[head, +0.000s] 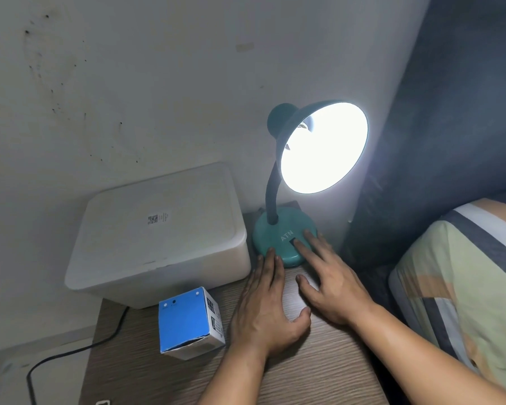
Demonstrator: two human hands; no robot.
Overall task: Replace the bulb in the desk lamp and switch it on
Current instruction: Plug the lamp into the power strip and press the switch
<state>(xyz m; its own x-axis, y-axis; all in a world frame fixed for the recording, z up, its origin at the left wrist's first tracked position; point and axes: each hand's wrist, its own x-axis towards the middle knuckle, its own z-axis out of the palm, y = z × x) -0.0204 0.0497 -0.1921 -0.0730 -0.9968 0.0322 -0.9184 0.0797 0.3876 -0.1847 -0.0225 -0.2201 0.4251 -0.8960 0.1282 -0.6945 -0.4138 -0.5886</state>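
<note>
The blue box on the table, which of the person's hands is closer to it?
Left. The left hand lies flat just right of the blue box, fingertips touching the lamp base. The right hand is farther right, one finger on the base's switch.

We see a white lidded box (158, 235) far left on the wooden worktop (319, 369), a black cable (79, 350) trailing off its left edge, and a striped pillow (465, 287) at right.

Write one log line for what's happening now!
lamp: lit | right hand: finger on base switch | left hand: steadying base
</note>
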